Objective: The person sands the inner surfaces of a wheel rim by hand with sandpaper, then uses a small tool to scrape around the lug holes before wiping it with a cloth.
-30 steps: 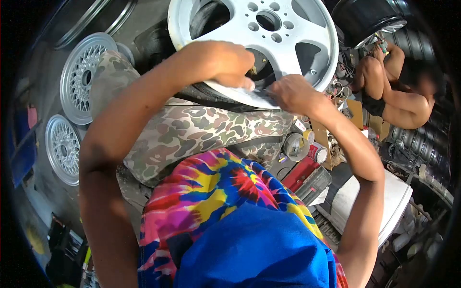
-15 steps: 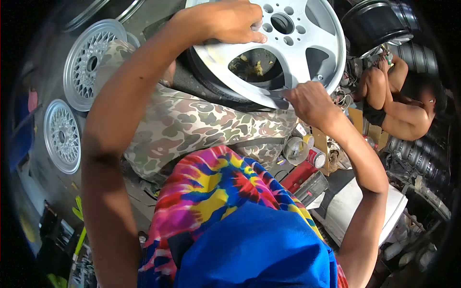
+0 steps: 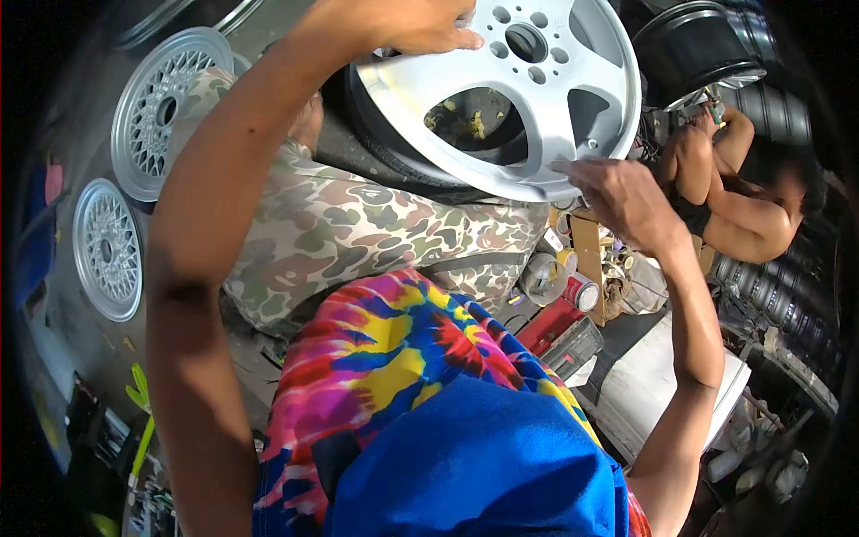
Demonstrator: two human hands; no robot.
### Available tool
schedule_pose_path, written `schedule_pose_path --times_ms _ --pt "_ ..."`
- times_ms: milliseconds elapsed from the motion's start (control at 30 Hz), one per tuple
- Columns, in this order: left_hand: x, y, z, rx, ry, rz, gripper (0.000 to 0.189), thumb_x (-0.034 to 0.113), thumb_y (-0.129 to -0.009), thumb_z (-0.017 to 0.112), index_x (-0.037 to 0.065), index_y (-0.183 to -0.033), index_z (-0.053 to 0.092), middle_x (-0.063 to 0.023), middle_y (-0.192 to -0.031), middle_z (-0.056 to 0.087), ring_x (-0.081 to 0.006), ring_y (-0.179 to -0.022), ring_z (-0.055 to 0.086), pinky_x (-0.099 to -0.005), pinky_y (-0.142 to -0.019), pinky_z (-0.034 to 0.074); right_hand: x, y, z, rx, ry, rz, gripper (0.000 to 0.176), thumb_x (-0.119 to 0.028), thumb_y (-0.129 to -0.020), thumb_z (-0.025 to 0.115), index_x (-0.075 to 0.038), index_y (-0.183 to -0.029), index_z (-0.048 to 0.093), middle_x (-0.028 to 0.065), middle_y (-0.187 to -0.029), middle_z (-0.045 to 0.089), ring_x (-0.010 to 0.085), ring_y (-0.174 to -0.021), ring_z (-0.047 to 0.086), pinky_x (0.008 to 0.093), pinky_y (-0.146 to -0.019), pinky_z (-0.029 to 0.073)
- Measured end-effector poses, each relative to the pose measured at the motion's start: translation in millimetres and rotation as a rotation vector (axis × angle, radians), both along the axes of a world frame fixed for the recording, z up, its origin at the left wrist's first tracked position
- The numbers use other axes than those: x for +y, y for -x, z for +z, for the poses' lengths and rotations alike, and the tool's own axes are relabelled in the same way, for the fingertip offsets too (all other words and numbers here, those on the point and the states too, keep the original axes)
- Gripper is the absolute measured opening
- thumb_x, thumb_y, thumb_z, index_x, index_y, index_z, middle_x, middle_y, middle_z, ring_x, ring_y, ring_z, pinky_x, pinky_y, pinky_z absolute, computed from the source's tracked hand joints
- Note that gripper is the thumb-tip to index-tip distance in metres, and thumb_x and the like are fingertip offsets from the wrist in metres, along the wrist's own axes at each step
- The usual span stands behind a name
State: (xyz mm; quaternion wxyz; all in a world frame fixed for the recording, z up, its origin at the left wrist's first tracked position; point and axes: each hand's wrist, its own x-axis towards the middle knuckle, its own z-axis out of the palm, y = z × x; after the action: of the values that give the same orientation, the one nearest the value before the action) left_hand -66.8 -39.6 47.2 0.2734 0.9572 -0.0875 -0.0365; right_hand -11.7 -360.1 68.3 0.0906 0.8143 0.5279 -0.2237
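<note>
The left hand point(image 3: 416, 25) rests on a spoke of the white wheel point(image 3: 541, 125) with fingers bent; whether it grips is not visible. The right hand point(image 3: 631, 204) has bent fingers at the near rim; whether it pinches anything cannot be determined. The wheel lies in front of the torso, partly over a black tyre point(image 3: 386, 148) and beside the camouflage trousers point(image 3: 358, 215). Handling, as judged: heavy, fully rigid, with a smooth finish that may slip under dusty fingers and scratch on hard contact. Preferred hold: both hands at opposite sides of the outer rim, or fingers hooked through the spoke openings. Two mesh wheels point(image 3: 134, 134) point(image 3: 87, 259) stand at the left.
</note>
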Motion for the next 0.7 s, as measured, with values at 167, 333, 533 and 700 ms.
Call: schedule_pose_path --times_ms 167,333,533,700 --pt "-5 -16 -15 0.021 -0.112 -0.045 0.034 0.029 -0.088 0.063 -0.004 -0.096 0.070 -0.0280 -0.101 0.068 -0.0407 -0.098 0.066 -0.0474 -0.087 0.051 -31 11 -81 0.045 -0.174 0.093 0.046 -0.004 -0.084 0.063 -0.007 -0.131 0.060 0.0202 -0.100 0.067 0.0390 -0.080 0.064 0.0472 -0.071 0.051" --pt "0 -17 -32 -0.139 -0.043 -0.054 0.035 0.030 -0.089 0.063 -0.005 -0.094 0.070 -0.0269 -0.094 0.069 -0.0414 -0.092 0.067 -0.0478 -0.083 0.052 -29 5 -55 0.258 -0.267 -0.067 0.029 -0.005 -0.083 0.062 -0.004 -0.111 0.070 0.0223 -0.083 0.068 0.0381 -0.080 0.068 0.0488 -0.074 0.052" --pt "8 -19 10 0.166 0.009 0.129 0.036 0.031 -0.087 0.065 -0.001 -0.102 0.073 -0.0263 -0.093 0.070 -0.0392 -0.090 0.069 -0.0448 -0.083 0.053 -72 -13 -18 0.169 -0.334 -0.351 0.030 -0.004 -0.095 0.055 -0.004 -0.123 0.066 0.0129 -0.082 0.066 0.0295 -0.069 0.062 0.0396 -0.070 0.050" --pt "93 -61 -76 -0.122 -0.261 0.301 0.043 0.041 -0.089 0.065 -0.001 -0.098 0.071 -0.0235 -0.096 0.071 -0.0394 -0.092 0.068 -0.0468 -0.082 0.053 -65 -44 -59 -0.019 -0.546 -0.605 0.028 -0.023 -0.099 0.057 0.004 -0.091 0.063 0.0211 -0.074 0.053 0.0354 -0.069 0.054 0.0404 -0.067 0.044"
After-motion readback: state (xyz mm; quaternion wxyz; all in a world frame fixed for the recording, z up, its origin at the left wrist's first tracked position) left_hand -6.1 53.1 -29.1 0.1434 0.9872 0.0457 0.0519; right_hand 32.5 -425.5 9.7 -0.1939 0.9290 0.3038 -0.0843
